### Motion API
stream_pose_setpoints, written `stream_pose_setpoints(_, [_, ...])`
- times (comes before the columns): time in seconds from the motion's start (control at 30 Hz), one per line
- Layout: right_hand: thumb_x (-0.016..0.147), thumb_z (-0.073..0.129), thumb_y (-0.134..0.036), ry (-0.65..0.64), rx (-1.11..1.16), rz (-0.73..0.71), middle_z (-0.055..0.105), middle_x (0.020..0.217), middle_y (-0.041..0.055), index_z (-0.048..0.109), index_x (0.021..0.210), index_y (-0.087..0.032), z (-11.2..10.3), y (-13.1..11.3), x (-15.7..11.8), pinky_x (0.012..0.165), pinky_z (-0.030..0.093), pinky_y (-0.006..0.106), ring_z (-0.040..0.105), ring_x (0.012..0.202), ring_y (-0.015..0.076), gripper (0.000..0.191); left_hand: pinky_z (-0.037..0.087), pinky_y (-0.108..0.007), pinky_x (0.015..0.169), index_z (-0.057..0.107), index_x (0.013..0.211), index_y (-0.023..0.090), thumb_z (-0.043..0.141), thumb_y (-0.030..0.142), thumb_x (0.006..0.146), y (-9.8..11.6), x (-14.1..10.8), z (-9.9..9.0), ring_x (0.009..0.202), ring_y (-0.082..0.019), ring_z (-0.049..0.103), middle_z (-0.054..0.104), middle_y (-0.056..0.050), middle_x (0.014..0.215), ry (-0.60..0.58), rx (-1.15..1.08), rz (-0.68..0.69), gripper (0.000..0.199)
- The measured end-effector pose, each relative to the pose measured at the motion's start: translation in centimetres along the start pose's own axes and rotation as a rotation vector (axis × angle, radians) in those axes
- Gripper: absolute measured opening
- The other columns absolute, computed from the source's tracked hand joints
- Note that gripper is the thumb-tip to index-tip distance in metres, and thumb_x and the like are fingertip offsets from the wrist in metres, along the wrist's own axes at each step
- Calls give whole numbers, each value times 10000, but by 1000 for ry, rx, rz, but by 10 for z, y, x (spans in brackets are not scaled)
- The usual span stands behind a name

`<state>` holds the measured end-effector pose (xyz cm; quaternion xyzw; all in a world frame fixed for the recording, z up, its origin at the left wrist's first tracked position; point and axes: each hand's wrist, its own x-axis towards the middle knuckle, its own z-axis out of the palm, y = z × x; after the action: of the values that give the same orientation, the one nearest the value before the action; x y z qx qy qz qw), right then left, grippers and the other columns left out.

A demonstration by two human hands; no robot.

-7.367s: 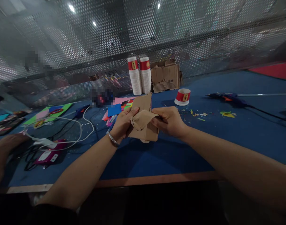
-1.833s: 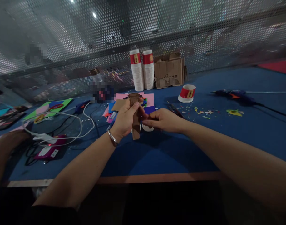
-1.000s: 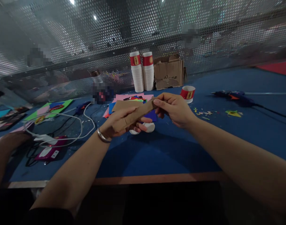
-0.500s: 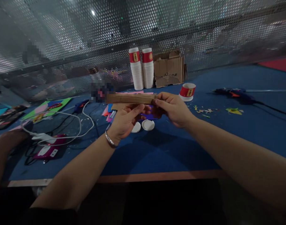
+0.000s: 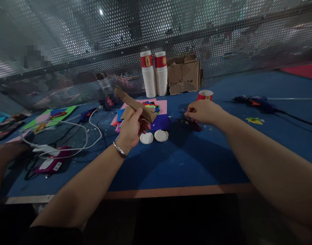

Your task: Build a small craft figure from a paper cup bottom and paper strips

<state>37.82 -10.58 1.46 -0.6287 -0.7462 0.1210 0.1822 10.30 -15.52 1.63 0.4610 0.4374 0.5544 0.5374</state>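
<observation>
My left hand (image 5: pixel 131 129) is closed around a folded strip of brown cardboard (image 5: pixel 138 106), which slants up to the left above a pile of coloured paper (image 5: pixel 161 122). Two small white discs (image 5: pixel 161 135) lie on the table just below that hand. Over to the right, my right hand (image 5: pixel 205 111) is down at the tabletop, fingers pinched on a dark tool with a dark red handle (image 5: pixel 196 127), apparently scissors; most of it is hidden by the fingers. Right behind this hand stands a red and white paper cup (image 5: pixel 205 95), partly covered.
Two tall stacks of paper cups (image 5: pixel 161 75) and a torn cardboard box (image 5: pixel 184 76) stand at the back. A glue gun (image 5: pixel 255 102) lies at right. Looped white cable and a magenta power strip (image 5: pixel 53 163) are at left, near another person's arm (image 5: pixel 5 156).
My right hand has let go of the cardboard strip and moved right and down to the scissors. The strip, now in my left hand alone, has tilted from level to slanting.
</observation>
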Motion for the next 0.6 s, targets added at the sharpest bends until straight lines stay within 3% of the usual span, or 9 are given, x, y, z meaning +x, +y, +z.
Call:
stream_pose_setpoints(0.1, [857, 757, -275, 3, 74, 20, 689, 616, 39, 661, 672, -195, 2, -4, -2, 548, 419, 291, 628, 554, 165, 223, 356, -214, 417, 552, 1059, 218, 724, 292, 865, -3, -3, -1, 516, -102, 605, 715, 9, 803, -78, 63, 71, 269])
stream_pose_setpoints(0.27, [902, 732, -502, 9, 503, -104, 713, 675, 40, 641, 759, -197, 9, -38, -18, 524, 475, 270, 649, 538, 149, 350, 381, -206, 443, 599, 1057, 197, 813, 265, 771, -8, -7, 1, 561, -93, 582, 739, -22, 876, -200, 132, 134, 363])
stream_pose_setpoints(0.43, [923, 666, -593, -149, 641, -313, 681, 652, 14, 631, 734, -195, 14, -63, -33, 535, 487, 245, 647, 551, 127, 442, 400, -226, 456, 657, 982, 180, 848, 308, 762, -14, -9, 2, 548, -106, 560, 689, -15, 763, -283, 194, 117, 318])
stream_pose_setpoints(0.6, [863, 737, -556, -303, 717, -320, 699, 680, 1, 646, 795, -193, 17, -69, -36, 521, 491, 246, 654, 563, 131, 380, 406, -226, 471, 655, 984, 173, 843, 376, 797, -17, -9, 3, 560, -99, 531, 632, 2, 753, -294, 229, 158, 334])
